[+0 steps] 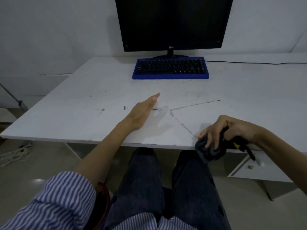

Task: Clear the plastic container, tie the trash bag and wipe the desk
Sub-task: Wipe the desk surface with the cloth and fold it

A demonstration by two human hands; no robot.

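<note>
A seated person reaches across a white, scuffed rectangular surface [93, 90], the left hand [144, 112] stretched flat with fingers straight and together, edge-on above the middle of the surface and holding nothing. The right hand [222, 130] curls its fingers round a crumpled dark grey cloth [208, 151] at the near edge of the surface, where the cloth hangs partly over the lip above the person's dark patterned trousers [144, 183]. Thin dark lines and specks mark the surface between the two hands. A wide bare stretch lies to the left of the left hand, running to the near-left corner, and more open room spreads right of the lines to the frame's edge. At the far side, a blue-framed keyboard with black keys [170, 68] sits just in front of a black flat-screen monitor [172, 22], whose lower bezel carries the "LG" logo; its screen is dark. A thin black cable [249, 62] runs right from the keyboard along the far edge. Rolled blue-and-white striped sleeves [63, 200] fill the lower left. A coiled white cord [15, 154] lies on the tiled floor to the left.
</note>
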